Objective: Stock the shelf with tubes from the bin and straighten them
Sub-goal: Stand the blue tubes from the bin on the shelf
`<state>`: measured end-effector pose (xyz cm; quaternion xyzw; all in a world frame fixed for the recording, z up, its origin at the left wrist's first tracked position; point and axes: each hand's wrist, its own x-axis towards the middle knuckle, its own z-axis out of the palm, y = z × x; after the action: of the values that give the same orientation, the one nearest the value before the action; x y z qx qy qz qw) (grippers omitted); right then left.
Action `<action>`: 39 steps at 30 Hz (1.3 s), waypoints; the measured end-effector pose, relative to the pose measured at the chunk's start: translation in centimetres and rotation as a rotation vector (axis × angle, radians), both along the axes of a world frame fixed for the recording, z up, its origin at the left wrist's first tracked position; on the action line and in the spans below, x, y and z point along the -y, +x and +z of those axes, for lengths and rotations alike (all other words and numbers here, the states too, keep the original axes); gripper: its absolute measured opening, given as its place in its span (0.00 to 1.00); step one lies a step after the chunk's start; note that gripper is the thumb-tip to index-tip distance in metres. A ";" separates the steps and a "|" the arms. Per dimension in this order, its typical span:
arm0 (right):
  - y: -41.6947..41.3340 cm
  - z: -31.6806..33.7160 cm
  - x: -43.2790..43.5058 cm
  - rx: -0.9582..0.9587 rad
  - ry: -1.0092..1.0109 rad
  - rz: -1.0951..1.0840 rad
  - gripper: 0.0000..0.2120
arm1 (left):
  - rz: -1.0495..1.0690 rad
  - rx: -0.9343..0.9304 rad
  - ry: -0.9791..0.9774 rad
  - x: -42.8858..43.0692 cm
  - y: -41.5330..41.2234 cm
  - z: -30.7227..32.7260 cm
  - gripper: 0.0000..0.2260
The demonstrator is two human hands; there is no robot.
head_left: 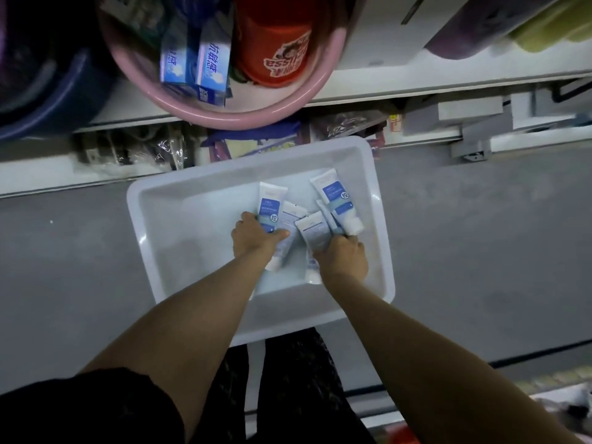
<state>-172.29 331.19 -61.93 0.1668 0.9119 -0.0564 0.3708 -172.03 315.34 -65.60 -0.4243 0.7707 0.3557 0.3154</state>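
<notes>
Both hands are down in the white bin [141,200], which sits on the floor [448,219] just below the shelf [368,80], prob. to keep each lift short; the left hand [254,240] is curled round a blue-label tube [270,206], w/ a second tube [288,224] pinned under the thumb; the right hand [344,259] clasps a fan of tubes [315,233] near their cap ends, prob. gathering several per trip; no tube shows on the shelf yet; a pink basin [288,105] w/ toothpaste boxes [195,65] and a red cup [275,43] occupies the shelf above.
</notes>
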 end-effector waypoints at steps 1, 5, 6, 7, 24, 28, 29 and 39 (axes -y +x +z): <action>-0.1 -0.1 0.1 0.007 0.016 -0.003 0.22 | -0.005 0.007 0.006 0.1 0.0 -0.2 0.32; -0.5 0.2 0.6 0.056 0.054 0.025 0.27 | -0.005 0.034 0.058 0.5 0.0 0.1 0.31; -0.5 0.3 0.7 0.084 0.053 0.021 0.27 | -0.005 0.042 0.071 0.7 0.1 0.2 0.31; -0.5 0.3 0.9 0.107 0.042 0.013 0.27 | -0.002 0.047 0.082 0.8 0.1 0.4 0.31; -0.9 9.3 3.6 0.452 -0.669 -0.559 0.11 | 0.730 -0.160 0.682 6.7 3.7 12.2 0.20; 0.2 12.0 7.0 0.380 -0.740 -0.520 0.14 | 0.732 -0.213 0.713 9.5 5.6 14.9 0.20; 0.7 12.8 7.9 0.373 -0.763 -0.518 0.15 | 0.727 -0.229 0.726 10.3 6.2 15.8 0.17; 7.4 23.0 20.8 0.158 -1.003 -0.485 0.19 | 0.719 -0.521 0.846 23.6 14.6 26.1 0.07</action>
<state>-164.92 310.38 -38.94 0.1789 0.6784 -0.5540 0.4482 -157.39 291.71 -39.49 -0.3950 0.4230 0.8069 0.1180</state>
